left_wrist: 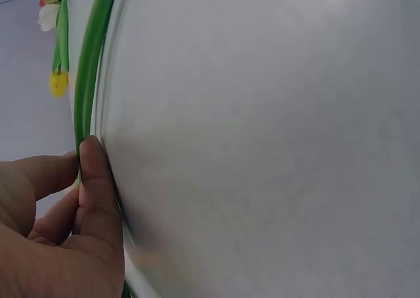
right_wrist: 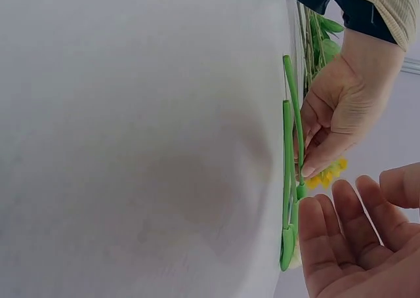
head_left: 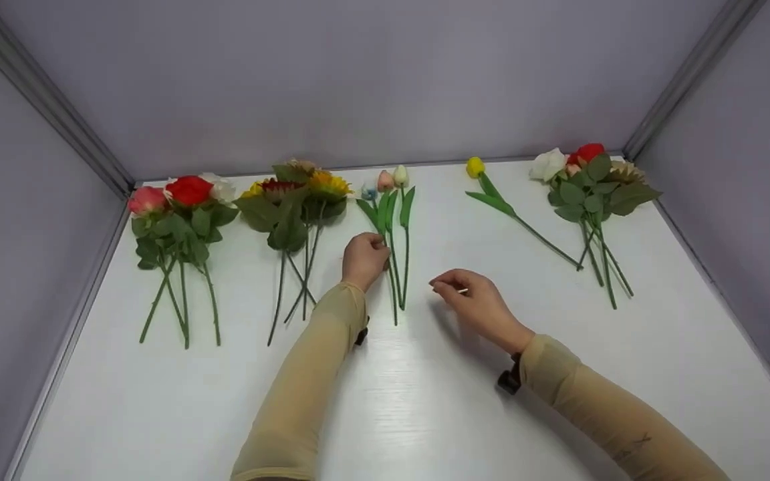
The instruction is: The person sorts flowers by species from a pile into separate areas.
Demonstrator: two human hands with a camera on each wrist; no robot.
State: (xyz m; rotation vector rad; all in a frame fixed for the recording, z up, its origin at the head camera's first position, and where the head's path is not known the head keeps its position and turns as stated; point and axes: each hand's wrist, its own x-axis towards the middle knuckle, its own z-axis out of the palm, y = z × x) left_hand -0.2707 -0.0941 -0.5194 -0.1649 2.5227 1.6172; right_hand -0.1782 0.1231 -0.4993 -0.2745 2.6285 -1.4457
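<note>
My left hand [head_left: 365, 260] pinches a green stem between thumb and fingertips, just below the leaves of the blue tulip [head_left: 369, 191]. Right beside it lie a pink tulip [head_left: 386, 180] and a white tulip [head_left: 401, 176], their stems nearly parallel. In the left wrist view the fingers [left_wrist: 98, 199] hold a thin stem close over the table. My right hand [head_left: 475, 304] hovers to the right of these tulips with nothing in it. Its fingers [right_wrist: 351, 212] are extended and slightly bent in the right wrist view, the thumb apart from them.
On the white table [head_left: 392, 401], a yellow tulip [head_left: 476, 167] lies right of centre. Bunched roses [head_left: 190, 191] are at the far left, sunflowers [head_left: 328, 184] left of centre, and a mixed bunch [head_left: 585, 187] at the right. Grey walls [head_left: 385, 80] enclose the back and sides.
</note>
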